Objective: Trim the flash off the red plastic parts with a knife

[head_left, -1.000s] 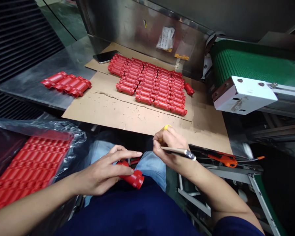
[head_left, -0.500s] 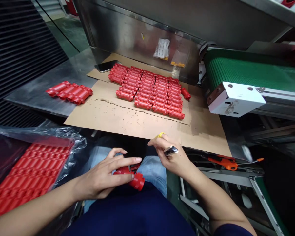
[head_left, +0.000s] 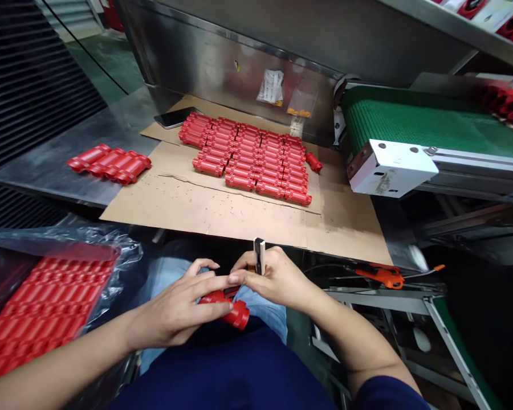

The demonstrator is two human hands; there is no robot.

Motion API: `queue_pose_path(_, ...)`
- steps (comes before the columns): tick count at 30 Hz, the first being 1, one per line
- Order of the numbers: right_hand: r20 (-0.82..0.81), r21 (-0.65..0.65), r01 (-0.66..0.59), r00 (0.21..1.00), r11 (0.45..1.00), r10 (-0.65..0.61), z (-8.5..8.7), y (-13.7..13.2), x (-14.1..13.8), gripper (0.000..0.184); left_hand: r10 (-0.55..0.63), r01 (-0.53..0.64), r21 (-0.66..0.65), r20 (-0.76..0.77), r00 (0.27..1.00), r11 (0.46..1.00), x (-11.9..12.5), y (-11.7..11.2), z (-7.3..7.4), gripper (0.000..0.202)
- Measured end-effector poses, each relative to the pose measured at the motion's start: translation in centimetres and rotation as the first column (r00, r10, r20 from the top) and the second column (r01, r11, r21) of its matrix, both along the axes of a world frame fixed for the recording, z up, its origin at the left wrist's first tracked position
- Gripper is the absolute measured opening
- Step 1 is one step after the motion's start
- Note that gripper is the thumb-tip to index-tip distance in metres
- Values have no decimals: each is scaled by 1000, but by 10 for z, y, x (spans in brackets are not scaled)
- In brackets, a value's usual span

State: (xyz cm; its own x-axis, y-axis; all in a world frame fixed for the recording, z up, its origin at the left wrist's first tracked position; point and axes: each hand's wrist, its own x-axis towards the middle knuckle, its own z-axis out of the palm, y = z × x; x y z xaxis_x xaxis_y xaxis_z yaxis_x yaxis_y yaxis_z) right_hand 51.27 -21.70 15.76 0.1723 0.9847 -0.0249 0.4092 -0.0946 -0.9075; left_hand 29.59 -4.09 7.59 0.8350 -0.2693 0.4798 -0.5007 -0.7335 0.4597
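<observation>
My left hand is closed around a red plastic tube with ribbed, collared ends, held low over my lap. Part of the tube is covered by the fingers. In my right hand is a slim black-and-silver knife-like tool, its back end pointing up and its tip hidden. The right fingertips meet the left index fingertip just above the tube. Beyond the hands, rows of similar red tubes lie on a cardboard sheet.
Several red tubes lie on the metal table at left, near a phone. A plastic-lined container of red tubes stands lower left. To the right are a green conveyor belt and an orange-handled tool.
My right hand has moved left and down to meet my left hand, and the tool has turned more upright. The left hand still holds the tube. The view has shifted slightly right.
</observation>
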Motion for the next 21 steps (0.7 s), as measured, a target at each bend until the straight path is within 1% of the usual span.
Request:
queue_pose_path(2,-14,-40,-72,997,997,72,0,-2,1,20,-8,8,-30,-12,1000,1000,0,-1,2,57)
queue_pose_path(4,79,-42,-102,991,994,105,-3,-6,4,7,4,-5,-70,-13,1000,998,-1,-2,4,59)
queue_pose_path(5,151,-38,-87,984,995,91,-6,-9,5,5,19,-19,-88,-7,1000,996,-2,-3,5,59)
queue_pose_path(7,267,-32,-10,963,999,18,-15,-17,9,13,52,-51,-118,3,999,992,-3,-3,7,60)
queue_pose_path(9,295,-25,98,952,995,-86,-23,-26,13,14,66,-66,-137,-5,998,988,-2,-3,7,61)
queue_pose_path(11,276,-8,188,944,982,-179,-31,-35,17,34,72,-74,-142,-19,997,987,-2,-3,7,61)
queue_pose_path(12,270,5,223,938,975,-216,-34,-39,20,39,79,-81,-140,-23,997,987,-2,-3,6,60)
queue_pose_path(13,265,24,248,933,968,-245,-36,-42,22,38,88,-91,-138,-29,996,986,-2,-3,6,59)
queue_pose_path(14,260,49,268,927,962,-271,-38,-45,24,32,102,-107,-143,-39,994,984,-3,-3,6,58)
queue_pose_path(15,253,75,280,923,957,-290,-40,-47,24,25,123,-131,-165,-56,991,978,-4,-4,5,55)
queue_pose_path(16,241,100,290,921,952,-306,-41,-49,24,23,149,-163,-207,-85,985,964,-5,-6,5,52)
queue_pose_path(17,222,123,304,919,945,-325,-42,-50,22,24,186,-213,-269,-124,975,939,-6,-9,5,48)
queue_pose_path(18,202,141,318,918,938,-342,-42,-51,18,24,248,-297,-350,-178,952,889,-7,-12,4,42)
queue_pose_path(19,183,156,331,916,930,-357,-42,-50,13,22,308,-391,-431,-252,918,813,-7,-15,3,36)
queue_pose_path(20,167,162,345,914,925,-370,-42,-48,7,22,403,-525,-500,-337,851,689,-6,-18,2,30)
queue_pose_path(21,156,165,356,911,920,-381,-43,-45,1,24,490,-679,-529,-471,734,509,-4,-20,-1,32)
